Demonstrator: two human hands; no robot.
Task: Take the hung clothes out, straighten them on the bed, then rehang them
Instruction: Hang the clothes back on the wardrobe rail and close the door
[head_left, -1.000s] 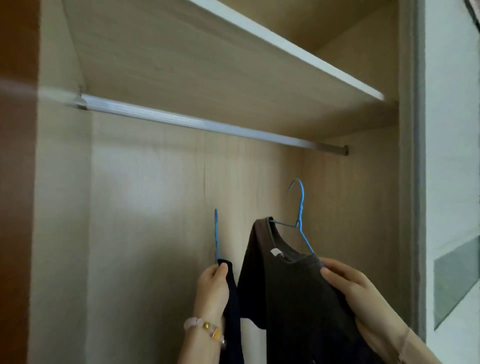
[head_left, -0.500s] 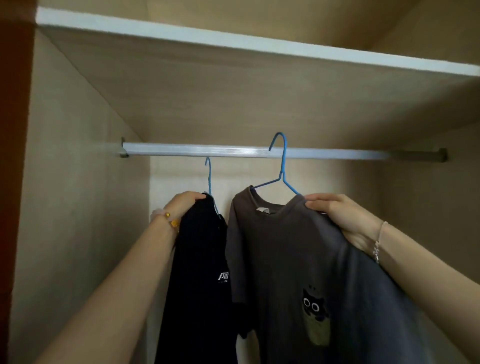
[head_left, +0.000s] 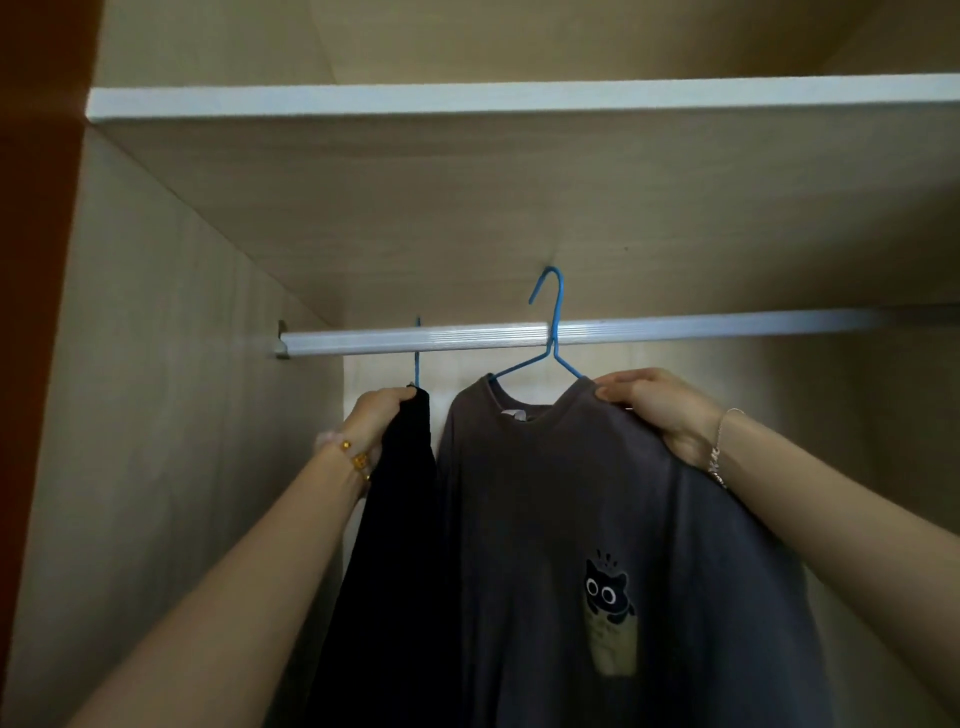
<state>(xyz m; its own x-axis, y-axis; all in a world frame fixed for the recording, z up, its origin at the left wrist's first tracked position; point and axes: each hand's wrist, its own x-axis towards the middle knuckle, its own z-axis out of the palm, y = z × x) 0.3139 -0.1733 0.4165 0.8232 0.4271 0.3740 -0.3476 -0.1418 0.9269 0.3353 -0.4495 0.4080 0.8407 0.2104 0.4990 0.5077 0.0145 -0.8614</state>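
Inside a wooden wardrobe, a silver rail runs across below a shelf. My left hand grips the top of a black garment on a blue hanger whose hook reaches the rail at the left. My right hand holds the right shoulder of a grey T-shirt with a cat print. Its blue wire hanger has its hook raised above the rail, in front of it.
A wooden shelf with a white front edge sits just above the rail. The wardrobe's left side wall is close to my left arm. A dark red door edge borders the far left.
Both hands have lifted the two hung garments from well below the rail up to it. The grey shirt's hook now stands above the rail.
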